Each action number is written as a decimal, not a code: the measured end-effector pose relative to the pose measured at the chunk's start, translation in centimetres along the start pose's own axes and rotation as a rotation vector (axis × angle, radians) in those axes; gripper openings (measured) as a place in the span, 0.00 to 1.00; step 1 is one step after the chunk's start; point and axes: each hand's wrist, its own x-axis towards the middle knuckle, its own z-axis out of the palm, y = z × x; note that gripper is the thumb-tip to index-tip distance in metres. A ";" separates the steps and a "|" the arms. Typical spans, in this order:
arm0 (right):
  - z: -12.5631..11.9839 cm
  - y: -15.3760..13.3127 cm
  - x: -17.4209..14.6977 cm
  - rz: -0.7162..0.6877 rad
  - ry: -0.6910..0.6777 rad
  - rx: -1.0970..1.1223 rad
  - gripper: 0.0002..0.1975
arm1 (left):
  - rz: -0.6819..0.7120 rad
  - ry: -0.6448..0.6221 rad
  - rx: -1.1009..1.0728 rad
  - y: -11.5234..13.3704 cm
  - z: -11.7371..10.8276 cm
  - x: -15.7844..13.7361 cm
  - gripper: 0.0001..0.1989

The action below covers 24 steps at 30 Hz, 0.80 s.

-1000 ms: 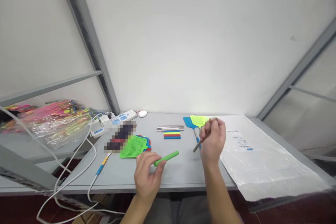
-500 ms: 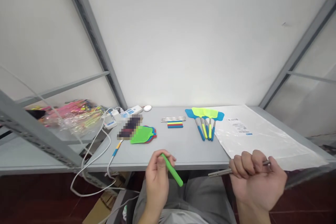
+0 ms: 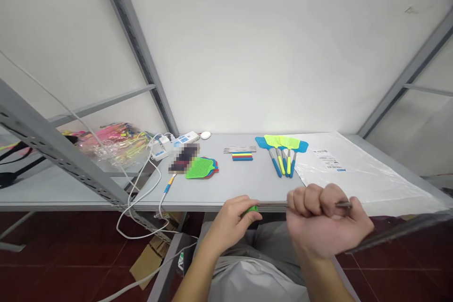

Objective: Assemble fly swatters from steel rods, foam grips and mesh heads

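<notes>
Two Ends to Keep on One Line

Our left hand (image 3: 231, 222) is clamped on the green grip (image 3: 252, 209), thumb against fingers, so that little more than one end of it shows. Our right hand (image 3: 320, 222) is closed in a fist around the metal rod (image 3: 274, 204); one end pokes out by the thumb, the other points at the left hand. We hold both by the front edge of the bench (image 3: 212, 191), clear of the swatters (image 3: 290, 142) lying farther back. Whether rod and grip touch, we cannot tell.

As we judge it, lining up the two ends is the step in hand. We should pinch the grip just behind its end so it cannot twist, and bring the rod level with it. Any push should run along the rod, never sideways. Our left fingertips are best kept out of its path, since a slip could jab them.
</notes>
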 end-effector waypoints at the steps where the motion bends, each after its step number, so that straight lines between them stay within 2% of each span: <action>1: 0.1 0.4 0.3 0.022 0.006 0.011 0.20 | -0.002 0.016 0.005 -0.2 -0.1 0.0 0.09; 8: 0.1 2.4 1.4 0.131 0.046 0.067 0.20 | -0.012 0.085 0.040 -1.1 -1.0 -0.1 0.11; 16: 0.8 2.9 2.0 0.183 -0.012 0.072 0.22 | -0.042 0.083 0.036 -1.2 -1.0 -0.2 0.10; 20: 2.1 2.9 1.5 0.186 -0.092 0.031 0.26 | -0.053 0.069 0.012 -1.0 -0.9 -0.1 0.06; 24: 4.0 3.6 1.1 0.198 -0.258 -0.045 0.30 | -0.066 0.081 -0.014 -1.1 -0.7 0.1 0.08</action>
